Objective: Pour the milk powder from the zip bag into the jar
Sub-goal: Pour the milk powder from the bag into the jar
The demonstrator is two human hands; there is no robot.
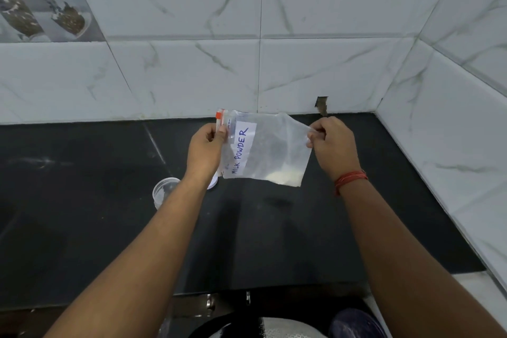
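Zip bag up in the air over the dark, glossy desk, stretched sideways between both hands! It's thin, crinkly clear plastic, roughly rectangular, with a white paper label hand-lettered "MILK POWDER" running up its left side. Left hand pinches the zip end, where an orange tab pokes out above the fingers. Right hand nips the opposite edge between thumb and fingertips, a red thread band on that wrist. A small drift of pale, fine powder sits in the bag's lower right corner. Down on the desk, left of the left forearm, stands the round clear jar, mouth open, partly hidden by the arm. A white round lid peeks out just beneath the left wrist. Behind, smooth white marble-veined tiles.
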